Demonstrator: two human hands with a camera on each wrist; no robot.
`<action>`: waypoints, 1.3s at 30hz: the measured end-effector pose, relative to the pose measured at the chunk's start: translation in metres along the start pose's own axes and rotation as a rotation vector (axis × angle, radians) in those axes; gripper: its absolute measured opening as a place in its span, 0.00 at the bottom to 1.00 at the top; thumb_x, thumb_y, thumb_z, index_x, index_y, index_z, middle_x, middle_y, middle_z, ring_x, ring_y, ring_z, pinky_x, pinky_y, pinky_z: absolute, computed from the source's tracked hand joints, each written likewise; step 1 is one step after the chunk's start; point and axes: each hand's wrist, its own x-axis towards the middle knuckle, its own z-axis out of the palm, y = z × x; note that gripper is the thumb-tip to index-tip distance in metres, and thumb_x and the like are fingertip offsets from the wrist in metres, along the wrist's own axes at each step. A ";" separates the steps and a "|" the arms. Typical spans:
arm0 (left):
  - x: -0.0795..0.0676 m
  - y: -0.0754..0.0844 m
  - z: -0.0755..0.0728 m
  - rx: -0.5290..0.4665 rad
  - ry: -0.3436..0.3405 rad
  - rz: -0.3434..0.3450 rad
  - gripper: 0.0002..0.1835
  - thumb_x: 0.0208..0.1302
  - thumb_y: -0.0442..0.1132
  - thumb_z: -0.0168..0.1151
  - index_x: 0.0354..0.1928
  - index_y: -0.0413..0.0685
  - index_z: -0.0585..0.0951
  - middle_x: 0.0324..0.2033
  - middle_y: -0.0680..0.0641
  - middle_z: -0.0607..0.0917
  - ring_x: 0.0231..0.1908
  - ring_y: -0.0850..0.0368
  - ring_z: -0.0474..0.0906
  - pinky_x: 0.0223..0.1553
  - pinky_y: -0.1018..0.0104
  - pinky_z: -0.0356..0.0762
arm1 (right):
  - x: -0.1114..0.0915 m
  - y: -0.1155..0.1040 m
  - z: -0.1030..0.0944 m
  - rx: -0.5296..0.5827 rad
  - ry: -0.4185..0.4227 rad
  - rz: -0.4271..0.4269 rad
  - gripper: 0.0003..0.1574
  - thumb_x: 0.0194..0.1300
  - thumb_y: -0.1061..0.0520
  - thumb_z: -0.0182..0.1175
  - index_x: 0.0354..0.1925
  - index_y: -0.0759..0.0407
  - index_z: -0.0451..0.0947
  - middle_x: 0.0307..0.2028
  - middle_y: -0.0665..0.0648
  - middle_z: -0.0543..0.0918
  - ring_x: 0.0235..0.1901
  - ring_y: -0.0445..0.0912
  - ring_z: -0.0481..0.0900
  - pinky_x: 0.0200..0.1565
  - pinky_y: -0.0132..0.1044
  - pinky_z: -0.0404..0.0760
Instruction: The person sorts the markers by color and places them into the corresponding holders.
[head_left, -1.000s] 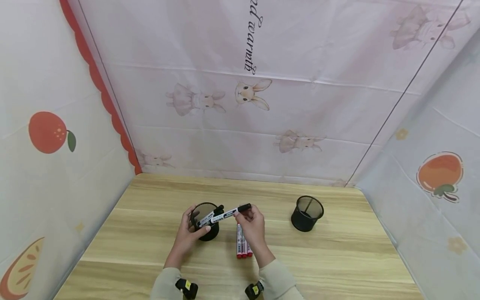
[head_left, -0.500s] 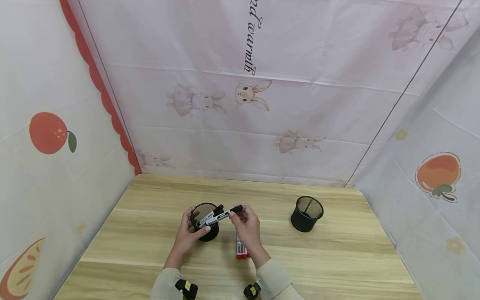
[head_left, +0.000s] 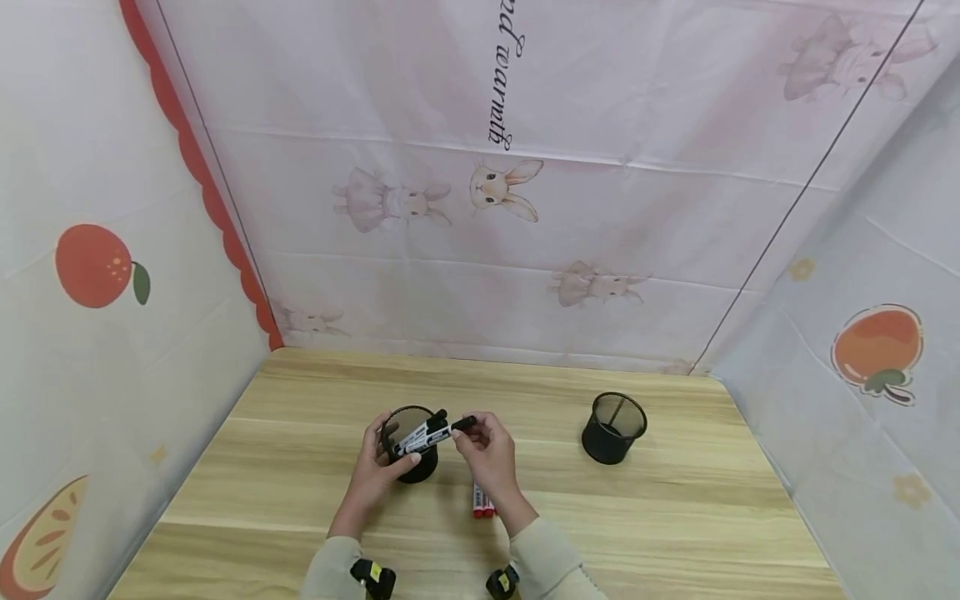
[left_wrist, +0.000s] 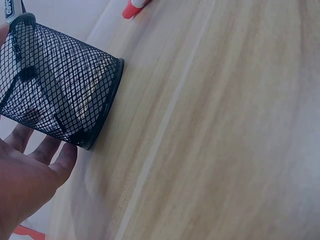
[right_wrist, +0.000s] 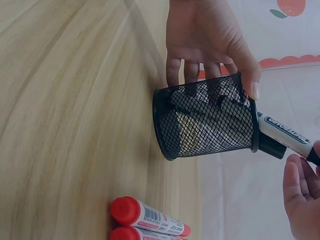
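Observation:
A black mesh pen holder (head_left: 420, 472) stands on the wooden table, gripped at its side by my left hand (head_left: 372, 473), thumb at the rim. In the left wrist view the fingers lie round the mesh of the pen holder (left_wrist: 65, 80). My right hand (head_left: 492, 460) pinches a white whiteboard marker (right_wrist: 285, 131) near its black cap end. That marker slants into the pen holder's mouth, its lower part behind the mesh. Another marker leans inside, its black cap (right_wrist: 272, 147) sticking out past the rim.
Red-capped markers (head_left: 482, 503) lie side by side on the table, partly hidden by my right forearm. A second black mesh pen holder (head_left: 611, 437) stands to the right. Printed cloth walls (head_left: 480, 292) enclose the table's back and sides.
My right hand has moved left and slightly down, sliding the whiteboard marker deeper into the pen holder. My left hand has stayed in place on the holder.

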 end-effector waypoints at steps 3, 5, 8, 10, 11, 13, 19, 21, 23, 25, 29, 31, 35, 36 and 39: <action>0.001 -0.001 0.000 0.004 0.006 0.005 0.46 0.52 0.37 0.71 0.69 0.55 0.54 0.65 0.40 0.60 0.63 0.38 0.56 0.61 0.44 0.52 | 0.000 0.002 0.001 -0.026 -0.002 -0.020 0.13 0.57 0.71 0.61 0.42 0.72 0.74 0.35 0.66 0.81 0.34 0.53 0.79 0.35 0.32 0.80; 0.001 -0.001 0.000 0.005 0.011 0.008 0.46 0.52 0.36 0.71 0.69 0.54 0.54 0.65 0.40 0.61 0.63 0.38 0.56 0.60 0.44 0.52 | 0.000 0.002 0.002 -0.039 -0.002 -0.034 0.13 0.56 0.71 0.62 0.42 0.72 0.74 0.34 0.66 0.81 0.34 0.54 0.80 0.35 0.33 0.80; 0.001 -0.001 0.001 0.002 0.016 0.015 0.46 0.51 0.36 0.71 0.69 0.53 0.54 0.65 0.40 0.61 0.62 0.39 0.56 0.60 0.45 0.52 | -0.001 0.003 0.003 -0.056 -0.003 -0.042 0.13 0.56 0.72 0.62 0.42 0.72 0.75 0.34 0.67 0.81 0.34 0.55 0.80 0.35 0.33 0.80; 0.001 -0.001 0.001 -0.002 0.017 0.020 0.47 0.51 0.35 0.71 0.69 0.53 0.54 0.65 0.39 0.61 0.62 0.39 0.57 0.60 0.46 0.52 | -0.001 0.002 0.004 -0.072 -0.003 -0.039 0.13 0.56 0.72 0.62 0.42 0.72 0.75 0.34 0.67 0.81 0.34 0.55 0.80 0.35 0.32 0.80; 0.001 -0.001 0.002 -0.003 0.017 0.021 0.46 0.51 0.35 0.71 0.69 0.53 0.54 0.65 0.39 0.61 0.62 0.39 0.57 0.60 0.46 0.52 | -0.001 0.002 0.004 -0.081 -0.003 -0.035 0.13 0.56 0.71 0.62 0.42 0.72 0.75 0.34 0.66 0.81 0.34 0.55 0.80 0.35 0.31 0.80; 0.001 -0.002 0.002 -0.005 0.017 0.022 0.46 0.51 0.35 0.71 0.69 0.54 0.55 0.65 0.39 0.61 0.62 0.39 0.57 0.60 0.47 0.53 | -0.002 0.002 0.005 -0.098 -0.002 -0.028 0.13 0.57 0.71 0.62 0.42 0.71 0.76 0.34 0.66 0.81 0.33 0.54 0.80 0.34 0.31 0.80; 0.001 -0.002 0.001 0.001 0.019 0.009 0.46 0.51 0.35 0.72 0.68 0.57 0.56 0.65 0.39 0.60 0.62 0.38 0.58 0.59 0.46 0.56 | -0.002 0.000 0.008 -0.130 -0.003 -0.020 0.13 0.57 0.71 0.62 0.42 0.71 0.76 0.34 0.65 0.82 0.34 0.54 0.80 0.35 0.32 0.80; 0.002 -0.002 0.001 0.000 0.019 0.009 0.46 0.51 0.35 0.72 0.68 0.56 0.56 0.65 0.39 0.60 0.62 0.39 0.57 0.59 0.46 0.55 | -0.001 0.006 0.009 -0.136 0.004 -0.029 0.12 0.57 0.70 0.62 0.42 0.70 0.76 0.33 0.63 0.82 0.33 0.52 0.81 0.35 0.33 0.80; 0.002 -0.002 0.001 0.000 0.017 0.013 0.46 0.51 0.35 0.71 0.69 0.54 0.55 0.65 0.39 0.60 0.62 0.39 0.57 0.59 0.46 0.54 | 0.002 0.014 0.011 -0.138 0.013 -0.033 0.12 0.56 0.70 0.63 0.41 0.69 0.77 0.33 0.62 0.82 0.32 0.51 0.81 0.34 0.33 0.80; 0.003 -0.002 0.001 -0.002 0.017 0.017 0.46 0.51 0.35 0.71 0.69 0.54 0.55 0.65 0.38 0.60 0.63 0.40 0.56 0.60 0.47 0.53 | 0.005 0.028 0.012 -0.146 0.020 -0.042 0.13 0.56 0.69 0.64 0.41 0.69 0.77 0.32 0.59 0.82 0.31 0.48 0.80 0.33 0.32 0.80; 0.003 -0.001 0.002 -0.004 0.021 0.022 0.46 0.51 0.35 0.71 0.69 0.54 0.55 0.65 0.38 0.60 0.63 0.39 0.56 0.61 0.47 0.52 | 0.010 0.048 0.014 -0.148 0.013 -0.046 0.14 0.56 0.65 0.65 0.42 0.68 0.78 0.31 0.56 0.82 0.31 0.45 0.80 0.32 0.31 0.80; 0.002 -0.001 0.002 -0.004 0.024 0.024 0.46 0.51 0.34 0.71 0.69 0.54 0.55 0.65 0.38 0.60 0.63 0.39 0.56 0.61 0.47 0.52 | 0.010 0.048 0.014 -0.152 0.006 -0.048 0.14 0.56 0.65 0.65 0.42 0.68 0.78 0.31 0.55 0.82 0.31 0.44 0.79 0.32 0.30 0.80; 0.002 -0.001 0.002 0.000 0.026 0.023 0.45 0.51 0.34 0.71 0.68 0.55 0.56 0.65 0.38 0.61 0.63 0.39 0.56 0.61 0.46 0.52 | 0.012 0.048 0.017 -0.133 0.002 -0.039 0.14 0.55 0.68 0.65 0.42 0.69 0.77 0.31 0.58 0.82 0.31 0.47 0.80 0.32 0.31 0.80; 0.002 -0.001 0.002 0.000 0.026 0.023 0.45 0.51 0.34 0.71 0.68 0.56 0.56 0.65 0.39 0.61 0.63 0.39 0.56 0.61 0.46 0.52 | 0.012 0.047 0.017 -0.126 0.004 -0.039 0.14 0.55 0.69 0.64 0.42 0.70 0.77 0.31 0.60 0.82 0.31 0.48 0.80 0.32 0.31 0.80; 0.002 -0.002 0.002 0.004 0.025 0.021 0.45 0.51 0.34 0.71 0.68 0.57 0.56 0.65 0.39 0.61 0.62 0.39 0.57 0.60 0.46 0.54 | 0.011 0.036 0.019 -0.109 0.007 -0.043 0.15 0.53 0.73 0.63 0.41 0.73 0.76 0.31 0.65 0.81 0.31 0.51 0.79 0.32 0.33 0.80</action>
